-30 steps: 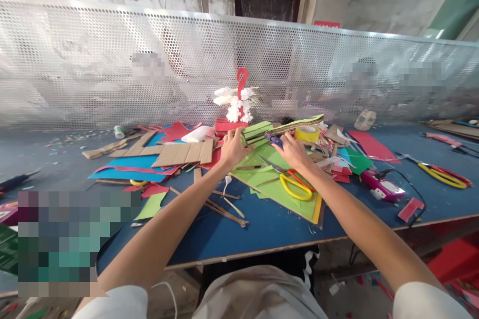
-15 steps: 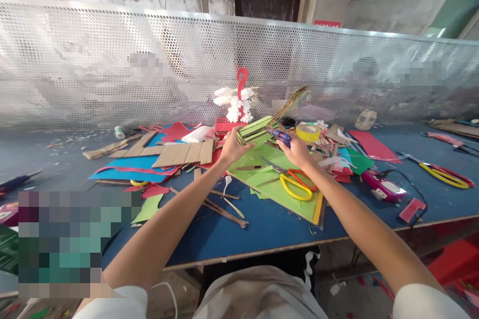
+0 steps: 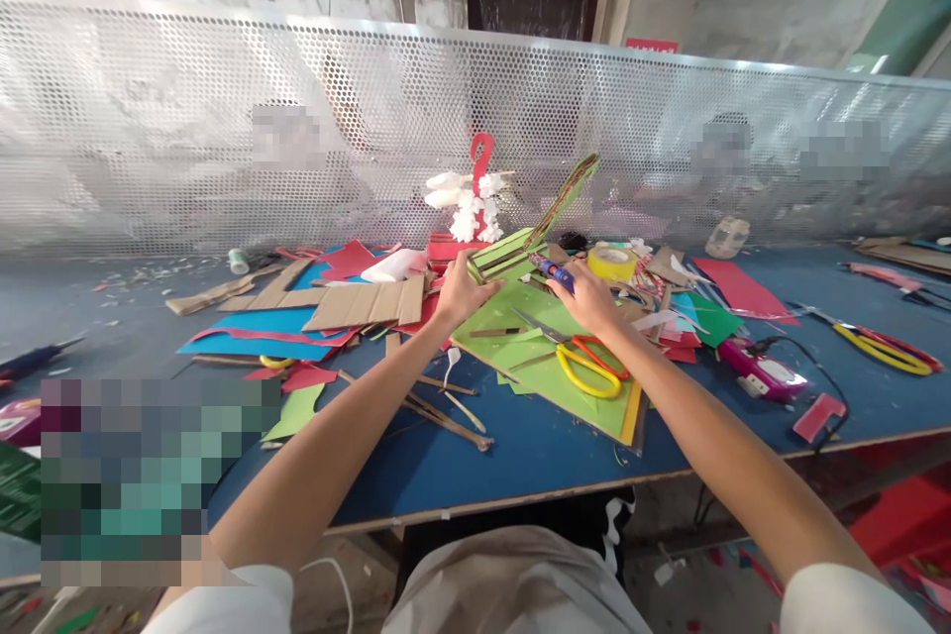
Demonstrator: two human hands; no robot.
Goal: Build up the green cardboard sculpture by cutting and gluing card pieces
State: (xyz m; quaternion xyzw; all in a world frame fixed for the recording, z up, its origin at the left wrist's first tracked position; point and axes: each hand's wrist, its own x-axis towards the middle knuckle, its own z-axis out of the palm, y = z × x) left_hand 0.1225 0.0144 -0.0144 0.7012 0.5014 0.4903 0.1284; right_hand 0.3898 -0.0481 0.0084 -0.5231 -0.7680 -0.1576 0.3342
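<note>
My left hand [image 3: 462,299] is closed on the left end of a green paper-and-cardboard craft piece [image 3: 505,258] with dark slots between its strips. A long narrow strip [image 3: 569,201] with brown cardboard edges rises from its right end. My right hand [image 3: 589,297] wraps round a blue pen-shaped tool [image 3: 556,271], whose tip points left at the craft piece; I cannot tell if it touches. Below both hands lies a green sheet [image 3: 520,347], with scissors [image 3: 586,367] with yellow and orange handles on it. Just behind my left hand stands a red piece with white flowers and a hook [image 3: 475,203].
Cardboard strips [image 3: 364,305] and blue and red paper lie to the left. Yellow tape [image 3: 611,264], a purple corded box [image 3: 762,371] and red-and-yellow pliers [image 3: 884,347] are at the right. A perforated metal screen [image 3: 223,139] runs along the back of the blue table [image 3: 416,490].
The craft piece has turned slightly in my left hand, its long strip tilting left and showing more green. My hands and the blue tool have barely moved.
</note>
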